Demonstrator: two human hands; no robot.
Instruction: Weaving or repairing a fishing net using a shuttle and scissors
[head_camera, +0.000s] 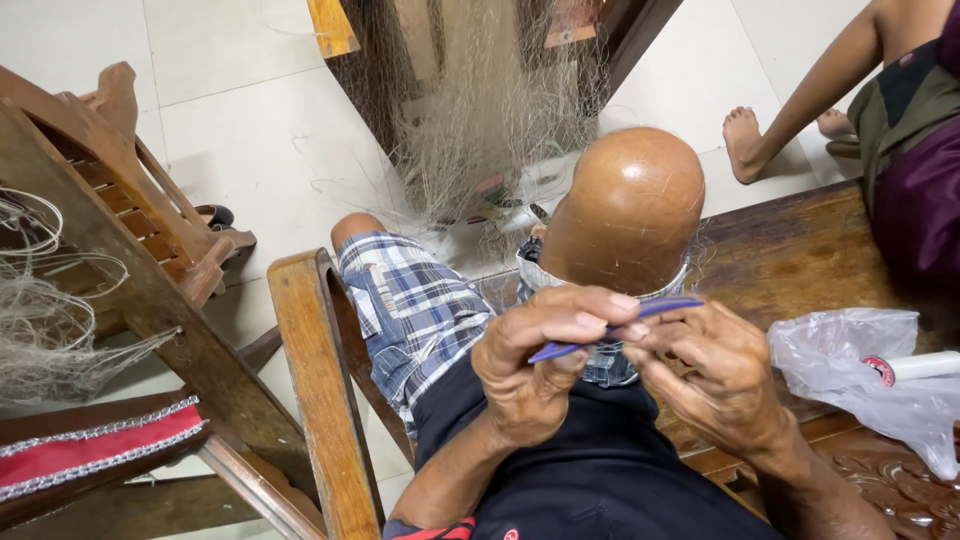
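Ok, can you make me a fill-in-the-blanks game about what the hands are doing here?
1. Both hands hold a thin needle coloured ____.
2. The left hand and right hand work just below the person's raised ____.
3. The fine net hangs from a wooden ____.
4. The plastic bag lies beside the ____ hand.

Missing words: purple; knee; chair; right

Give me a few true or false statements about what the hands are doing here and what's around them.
1. Both hands, left hand and right hand, hold a blue netting needle. True.
2. The needle is red. False: it is blue.
3. A fishing net hangs from a wooden chair ahead. True.
4. A plastic bag lies on the floor. False: it lies on the wooden bench to the right.
5. Another person sits at the upper right. True.
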